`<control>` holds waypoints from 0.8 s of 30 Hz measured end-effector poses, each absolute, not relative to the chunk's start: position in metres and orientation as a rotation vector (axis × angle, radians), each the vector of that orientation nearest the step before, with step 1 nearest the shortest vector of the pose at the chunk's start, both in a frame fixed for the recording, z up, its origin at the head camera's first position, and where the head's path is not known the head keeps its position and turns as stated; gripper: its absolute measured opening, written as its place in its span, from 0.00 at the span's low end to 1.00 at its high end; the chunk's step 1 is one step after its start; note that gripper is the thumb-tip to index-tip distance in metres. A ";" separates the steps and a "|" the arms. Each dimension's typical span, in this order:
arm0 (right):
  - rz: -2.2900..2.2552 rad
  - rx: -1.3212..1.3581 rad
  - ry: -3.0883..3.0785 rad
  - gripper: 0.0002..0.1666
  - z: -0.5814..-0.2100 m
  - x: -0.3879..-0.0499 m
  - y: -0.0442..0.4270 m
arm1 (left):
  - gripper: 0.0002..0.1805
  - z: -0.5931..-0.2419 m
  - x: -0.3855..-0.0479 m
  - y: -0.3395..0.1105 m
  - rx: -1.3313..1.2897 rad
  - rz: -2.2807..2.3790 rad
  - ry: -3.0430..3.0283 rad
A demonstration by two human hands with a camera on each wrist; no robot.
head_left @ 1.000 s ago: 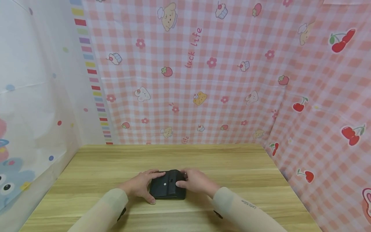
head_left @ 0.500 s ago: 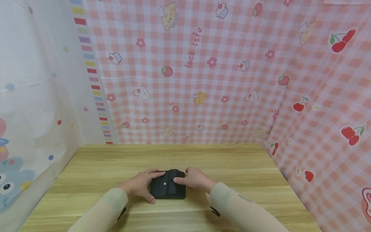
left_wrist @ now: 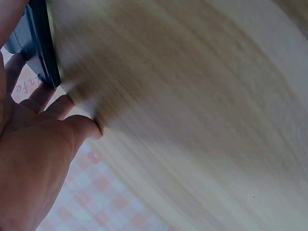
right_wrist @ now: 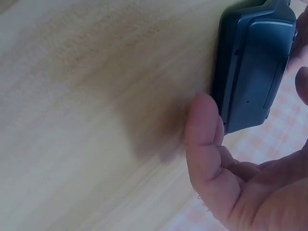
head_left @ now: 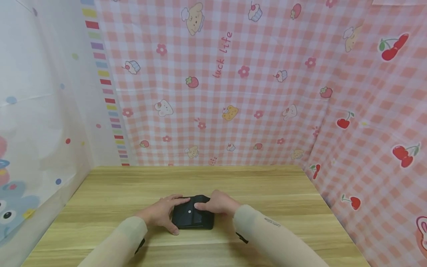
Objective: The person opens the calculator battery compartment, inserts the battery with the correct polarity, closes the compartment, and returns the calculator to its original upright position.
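A flat black plastic device (head_left: 181,219), its exact kind unclear, lies on the wooden table (head_left: 267,185). Its right part is raised, and a small white dot marks the top. My left hand (head_left: 160,212) holds the left end, with the thumb at the near corner and fingers along the far edge. My right hand (head_left: 222,203) grips the far right corner, its thumb reaching across the raised part. In the right wrist view, the device's (right_wrist: 260,72) smooth side shows, with bent fingers (right_wrist: 204,139) at its lower edge. Only one dark edge of the device (left_wrist: 45,48) shows in the left wrist view.
A pink checked cloth (head_left: 213,92) hangs behind the table. White patterned cloth (head_left: 43,111) hangs at the left, and checked cloth with cherries (head_left: 373,122) at the right. Bare wood surrounds the device.
My right hand has shifted left and slightly away from me. Its thumb has slid over the raised part toward the device's middle. The left hand and device have stayed in place.
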State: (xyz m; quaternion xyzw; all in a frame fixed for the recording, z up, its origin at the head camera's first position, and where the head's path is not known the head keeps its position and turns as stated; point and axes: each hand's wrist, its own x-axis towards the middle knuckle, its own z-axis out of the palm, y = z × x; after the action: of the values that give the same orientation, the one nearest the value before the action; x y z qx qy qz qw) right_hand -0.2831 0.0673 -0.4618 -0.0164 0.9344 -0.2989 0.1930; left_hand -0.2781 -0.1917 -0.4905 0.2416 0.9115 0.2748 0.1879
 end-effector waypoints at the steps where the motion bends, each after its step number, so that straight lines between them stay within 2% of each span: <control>1: -0.832 -0.037 2.622 0.55 -0.462 -0.283 0.066 | 0.62 -0.491 -0.278 -0.192 0.680 0.773 2.564; 9: -0.807 0.053 2.616 0.49 -0.461 -0.286 0.059 | 0.62 -0.492 -0.280 -0.193 0.688 0.764 2.561; 24: -0.804 0.087 2.624 0.49 -0.464 -0.288 0.056 | 0.62 -0.493 -0.279 -0.194 0.663 0.757 2.573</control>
State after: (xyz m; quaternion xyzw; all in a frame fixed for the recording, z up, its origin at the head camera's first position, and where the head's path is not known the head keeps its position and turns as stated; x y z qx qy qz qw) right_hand -0.2882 0.0560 -0.4641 0.0311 0.9370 -0.2870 0.1966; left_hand -0.2788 -0.1935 -0.4932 0.2358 0.9147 0.2690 0.1882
